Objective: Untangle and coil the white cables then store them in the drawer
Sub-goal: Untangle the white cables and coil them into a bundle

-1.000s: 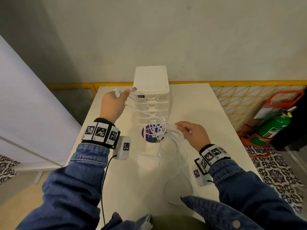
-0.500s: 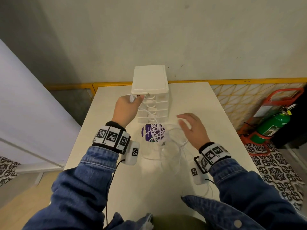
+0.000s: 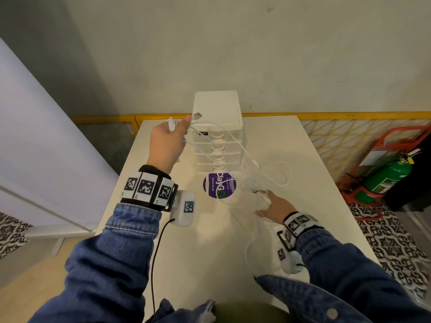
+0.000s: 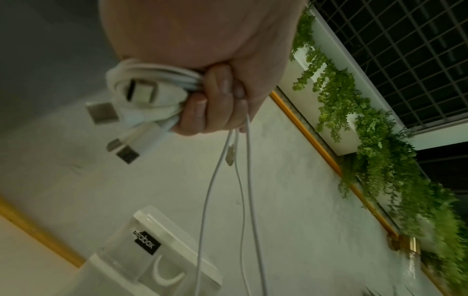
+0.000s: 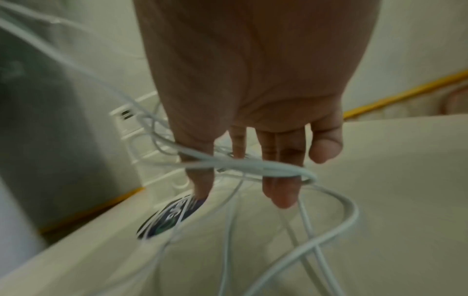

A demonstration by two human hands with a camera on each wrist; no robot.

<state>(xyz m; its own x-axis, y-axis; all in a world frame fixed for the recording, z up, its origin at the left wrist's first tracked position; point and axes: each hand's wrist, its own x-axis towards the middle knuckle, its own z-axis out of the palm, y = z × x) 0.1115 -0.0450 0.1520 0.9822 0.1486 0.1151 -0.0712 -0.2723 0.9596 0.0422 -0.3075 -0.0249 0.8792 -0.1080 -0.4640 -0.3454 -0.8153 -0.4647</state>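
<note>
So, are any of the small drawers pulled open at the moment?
No, in the head view every drawer of the drawer unit sits flush, while the left hand grips the cables beside it.

A cream worktop [image 3: 291, 145] stood against a plain pale wall [image 3: 233, 43] edged by a yellow rail [image 3: 338, 114]. Patterned black-and-white tiles [image 3: 391, 243] covered the floor at right, where a green extinguisher [image 3: 384, 180] sat in a red stand [image 3: 394, 138]. Hanging greenery [image 4: 375, 152] showed in the left wrist view.
</note>
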